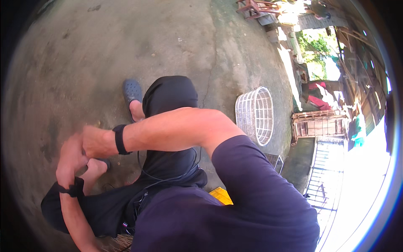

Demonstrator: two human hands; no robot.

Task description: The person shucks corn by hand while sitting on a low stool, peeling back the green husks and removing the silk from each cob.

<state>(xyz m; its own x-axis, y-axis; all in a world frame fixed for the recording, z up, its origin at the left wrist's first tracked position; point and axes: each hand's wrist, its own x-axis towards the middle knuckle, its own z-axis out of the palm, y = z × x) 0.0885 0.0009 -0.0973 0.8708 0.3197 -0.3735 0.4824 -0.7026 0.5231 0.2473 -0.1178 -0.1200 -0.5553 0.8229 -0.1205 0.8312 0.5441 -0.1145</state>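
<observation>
My right hand (97,141) and my left hand (71,156) meet beyond my knees at the left of the view. They touch or overlap, and the fingers are blurred. Whether anything is between them cannot be made out. A black band (119,139) circles my right wrist, and another black band (73,187) is on my left. My right forearm passes across my knee in dark trousers (170,91). A grey-blue clog (132,89) is on one foot, with the other foot partly hidden behind my hands. A thin black cable (163,180) lies over my lap.
Concrete floor (141,37) spreads ahead. To the right stands a white plastic basket (248,107), with a yellow plastic crate (222,195) close by my side. Farther right are a bamboo frame (321,126) and a metal grille (326,170). A wooden stool (250,8) is at the top.
</observation>
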